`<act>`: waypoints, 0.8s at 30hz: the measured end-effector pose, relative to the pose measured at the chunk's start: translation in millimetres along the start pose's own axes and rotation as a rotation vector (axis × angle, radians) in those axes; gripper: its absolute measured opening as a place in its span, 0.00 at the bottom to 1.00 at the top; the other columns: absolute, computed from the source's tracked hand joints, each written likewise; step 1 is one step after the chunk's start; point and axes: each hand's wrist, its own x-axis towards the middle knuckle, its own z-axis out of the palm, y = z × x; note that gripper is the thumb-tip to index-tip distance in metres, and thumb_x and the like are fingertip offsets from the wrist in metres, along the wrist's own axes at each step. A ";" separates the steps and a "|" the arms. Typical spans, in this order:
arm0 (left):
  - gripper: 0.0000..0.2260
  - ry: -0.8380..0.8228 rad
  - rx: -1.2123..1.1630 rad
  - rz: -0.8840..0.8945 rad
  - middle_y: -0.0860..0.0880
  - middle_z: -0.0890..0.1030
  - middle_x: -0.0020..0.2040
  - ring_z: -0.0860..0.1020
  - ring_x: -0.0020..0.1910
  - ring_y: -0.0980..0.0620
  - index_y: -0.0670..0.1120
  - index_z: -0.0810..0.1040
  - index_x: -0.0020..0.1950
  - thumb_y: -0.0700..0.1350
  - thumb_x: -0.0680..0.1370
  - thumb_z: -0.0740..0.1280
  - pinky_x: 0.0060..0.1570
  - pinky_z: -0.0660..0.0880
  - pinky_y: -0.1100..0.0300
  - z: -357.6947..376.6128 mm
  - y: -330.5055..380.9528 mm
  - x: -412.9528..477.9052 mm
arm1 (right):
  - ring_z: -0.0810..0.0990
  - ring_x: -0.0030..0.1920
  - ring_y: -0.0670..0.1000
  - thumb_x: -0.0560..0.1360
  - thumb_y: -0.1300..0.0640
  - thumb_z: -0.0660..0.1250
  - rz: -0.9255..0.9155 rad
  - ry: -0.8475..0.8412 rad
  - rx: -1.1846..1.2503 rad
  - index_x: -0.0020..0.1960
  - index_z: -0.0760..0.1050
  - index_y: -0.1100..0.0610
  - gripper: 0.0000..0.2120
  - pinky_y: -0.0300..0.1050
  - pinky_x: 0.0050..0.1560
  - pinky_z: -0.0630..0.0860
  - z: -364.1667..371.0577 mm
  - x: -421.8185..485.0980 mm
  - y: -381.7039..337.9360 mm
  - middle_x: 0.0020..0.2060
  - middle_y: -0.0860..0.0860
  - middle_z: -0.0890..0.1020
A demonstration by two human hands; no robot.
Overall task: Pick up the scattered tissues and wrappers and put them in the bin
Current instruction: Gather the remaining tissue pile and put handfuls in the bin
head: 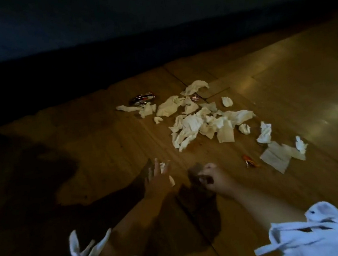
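Smooth wooden floor (283, 68) planks carry a crumpled white tissue pile (201, 124), soft and creased. A shiny silver wrapper (142, 98) lies beyond the pile to its left, and a small orange wrapper (249, 160) lies nearer, to its right. Below the pile, the left hand (157, 181) spreads its fingers (156, 167) over a small tissue (162, 166); whether they touch it I cannot tell. The right hand (213, 177) curls its fingers around a crumpled brownish scrap (196, 171).

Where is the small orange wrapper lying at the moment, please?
In the head view the orange wrapper lies on the wooden floor, right of centre, between the right hand and the flat tissue sheet.
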 end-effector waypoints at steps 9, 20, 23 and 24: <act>0.23 0.171 -0.001 0.101 0.48 0.67 0.70 0.67 0.68 0.50 0.50 0.68 0.71 0.41 0.76 0.65 0.66 0.70 0.57 9.2 2.5 3.7 | 0.76 0.47 0.50 0.72 0.64 0.68 0.268 0.511 0.229 0.48 0.80 0.62 0.05 0.31 0.38 0.66 -37.9 -3.7 71.1 0.48 0.56 0.81; 0.39 0.173 -0.214 -0.032 0.44 0.66 0.71 0.69 0.68 0.48 0.49 0.54 0.76 0.40 0.71 0.72 0.63 0.69 0.58 7.4 21.0 18.3 | 0.78 0.52 0.52 0.72 0.63 0.68 0.325 0.483 0.057 0.48 0.81 0.61 0.06 0.39 0.48 0.69 -30.7 -1.4 100.6 0.53 0.55 0.81; 0.42 0.214 -0.220 -0.104 0.43 0.62 0.73 0.68 0.69 0.45 0.48 0.56 0.75 0.44 0.67 0.76 0.64 0.70 0.54 6.7 18.3 22.9 | 0.79 0.47 0.51 0.72 0.63 0.68 0.325 0.528 0.128 0.47 0.80 0.59 0.05 0.39 0.42 0.68 -33.1 -1.8 104.7 0.48 0.55 0.82; 0.42 0.233 -0.209 -0.132 0.42 0.60 0.73 0.67 0.69 0.43 0.48 0.57 0.74 0.45 0.66 0.77 0.64 0.71 0.52 6.7 14.5 25.0 | 0.79 0.48 0.51 0.72 0.63 0.68 0.348 0.596 0.174 0.49 0.79 0.58 0.06 0.39 0.41 0.69 -37.2 -2.2 107.3 0.48 0.55 0.82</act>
